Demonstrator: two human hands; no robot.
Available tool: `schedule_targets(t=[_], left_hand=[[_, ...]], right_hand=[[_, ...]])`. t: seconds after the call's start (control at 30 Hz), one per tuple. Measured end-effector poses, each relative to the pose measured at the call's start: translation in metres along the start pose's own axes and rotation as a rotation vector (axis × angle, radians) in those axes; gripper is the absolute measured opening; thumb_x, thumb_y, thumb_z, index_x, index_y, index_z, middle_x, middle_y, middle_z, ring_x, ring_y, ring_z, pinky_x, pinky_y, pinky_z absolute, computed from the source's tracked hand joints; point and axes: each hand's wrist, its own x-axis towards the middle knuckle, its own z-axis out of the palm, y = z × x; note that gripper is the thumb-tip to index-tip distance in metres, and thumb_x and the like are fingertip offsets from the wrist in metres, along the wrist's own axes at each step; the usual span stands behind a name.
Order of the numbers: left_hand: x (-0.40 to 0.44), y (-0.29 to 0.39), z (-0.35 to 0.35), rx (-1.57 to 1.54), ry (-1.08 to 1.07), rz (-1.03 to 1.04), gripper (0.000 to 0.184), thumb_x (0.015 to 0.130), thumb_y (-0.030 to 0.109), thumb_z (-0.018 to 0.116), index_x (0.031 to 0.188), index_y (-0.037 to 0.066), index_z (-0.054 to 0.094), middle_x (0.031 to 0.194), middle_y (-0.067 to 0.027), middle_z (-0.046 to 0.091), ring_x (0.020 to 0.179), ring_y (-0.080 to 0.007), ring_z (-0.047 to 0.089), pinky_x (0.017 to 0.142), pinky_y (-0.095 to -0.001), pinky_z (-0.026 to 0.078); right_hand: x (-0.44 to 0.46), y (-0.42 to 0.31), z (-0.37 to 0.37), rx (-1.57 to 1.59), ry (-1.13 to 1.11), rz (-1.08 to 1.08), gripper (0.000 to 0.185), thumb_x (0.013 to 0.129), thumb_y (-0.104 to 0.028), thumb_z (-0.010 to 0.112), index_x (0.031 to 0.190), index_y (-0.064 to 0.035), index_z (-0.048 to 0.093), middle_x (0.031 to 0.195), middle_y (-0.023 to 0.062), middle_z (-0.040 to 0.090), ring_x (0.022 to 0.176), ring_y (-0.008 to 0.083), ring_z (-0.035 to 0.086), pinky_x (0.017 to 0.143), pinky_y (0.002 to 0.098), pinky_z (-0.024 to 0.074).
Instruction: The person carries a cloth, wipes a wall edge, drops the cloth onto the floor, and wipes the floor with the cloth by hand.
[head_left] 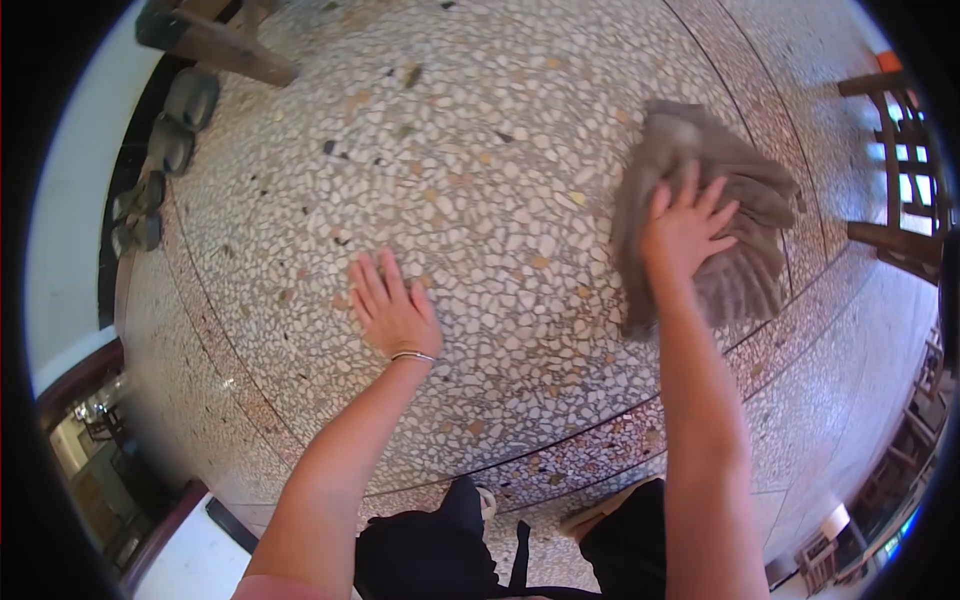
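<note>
My right hand (686, 232) lies spread on a brown cloth (735, 165), pressing it to the floor with fingers apart. The cloth is bunched into folds, mostly to the right of and above the hand. My left hand (393, 308), a thin bracelet at its wrist, rests flat on the speckled terrazzo floor (480, 180) with its fingers stretched out and nothing in it. A wide stretch of floor separates it from the cloth.
Several shoes (172, 145) line the wall at the upper left, near a wooden furniture leg (225, 50). A wooden chair (895, 235) stands at the right edge. My own legs (425, 550) are at the bottom. A doorway (90, 430) opens at the lower left.
</note>
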Motion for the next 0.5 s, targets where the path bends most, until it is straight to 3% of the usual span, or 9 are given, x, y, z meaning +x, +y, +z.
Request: schedule_targets(t=[0.13,0.17,0.3,0.43,0.5], left_hand=[[0.000,0.001,-0.006,-0.094,-0.038,-0.025,0.064,0.101,0.037,0.036,0.158,0.013,0.021,0.165,-0.0158,0.011,0.152,-0.0335,0.005,0.121,-0.0483,0.005],[0.000,0.001,-0.008,-0.127,-0.015,-0.021,0.065,0.099,0.038,0.038,0.157,0.010,0.024,0.163,-0.0171,0.016,0.152,-0.0337,0.010,0.121,-0.0489,0.007],[-0.001,-0.006,-0.007,-0.446,0.155,-0.020,0.072,0.096,0.045,0.043,0.153,0.003,0.028,0.158,-0.0193,0.030,0.148,-0.0350,0.024,0.120,-0.0507,0.012],[0.000,-0.011,-0.002,-0.796,0.257,-0.068,0.075,0.094,0.045,0.046,0.152,0.001,0.028,0.155,-0.0213,0.033,0.147,-0.0357,0.026,0.119,-0.0511,0.014],[-0.005,-0.010,-0.011,-0.719,0.351,-0.078,0.074,0.094,0.044,0.049,0.151,0.001,0.031,0.155,-0.0222,0.033,0.146,-0.0352,0.026,0.118,-0.0525,0.015]], right_hand=[[-0.063,-0.086,-0.043,0.209,-0.149,-0.300,0.061,0.092,-0.050,0.052,0.149,-0.0303,0.041,0.161,0.0121,0.025,0.148,0.0458,0.012,0.110,0.0749,0.0065],[-0.076,-0.101,-0.052,0.254,-0.172,-0.370,0.060,0.092,-0.050,0.052,0.148,-0.0302,0.043,0.161,0.0111,0.026,0.148,0.0453,0.012,0.111,0.0744,0.0051],[-0.129,-0.136,-0.072,0.408,-0.172,-0.565,0.057,0.092,-0.046,0.053,0.146,-0.0289,0.046,0.160,0.0096,0.027,0.148,0.0432,0.014,0.111,0.0739,0.0064],[-0.187,-0.133,-0.089,0.460,-0.348,-0.838,0.061,0.093,-0.045,0.052,0.150,-0.0265,0.041,0.160,0.0075,0.028,0.149,0.0401,0.014,0.112,0.0732,0.0055],[-0.219,-0.130,-0.092,0.397,-0.356,-0.914,0.063,0.094,-0.045,0.049,0.152,-0.0228,0.037,0.161,0.0087,0.027,0.149,0.0404,0.013,0.112,0.0729,0.0046]])
